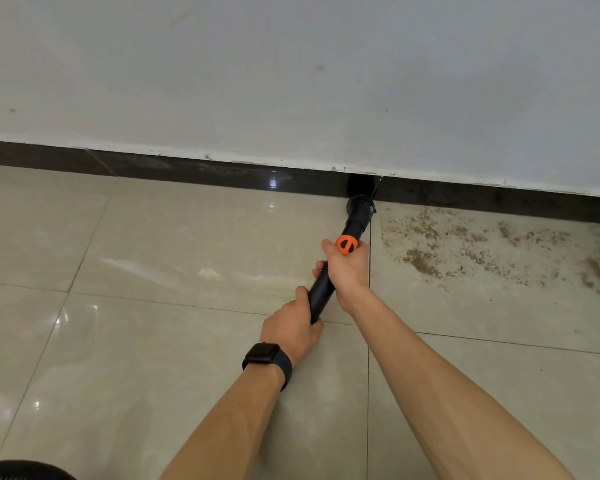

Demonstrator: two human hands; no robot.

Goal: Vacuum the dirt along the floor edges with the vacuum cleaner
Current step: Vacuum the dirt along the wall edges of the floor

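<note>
Nearest, at the bottom left corner, a dark ribbed shape pokes into view; what it belongs to cannot be told. Both bare forearms reach forward over the glossy beige floor tiles. The left hand, with a black watch on its wrist, has its fingers curled round the near end of the vacuum cleaner's black tube. Just beyond it, the right hand grips the same tube higher up, fingers wrapped round it and thumb lying beside an orange collar. From there the tube slants away and slightly right to a black nozzle, which sits on the floor against the dark skirting board, close to a grout line. To the right of the nozzle, brown dirt is scattered over the tile along the floor edge and towards the right border. Above the skirting rises a scuffed white wall.
</note>
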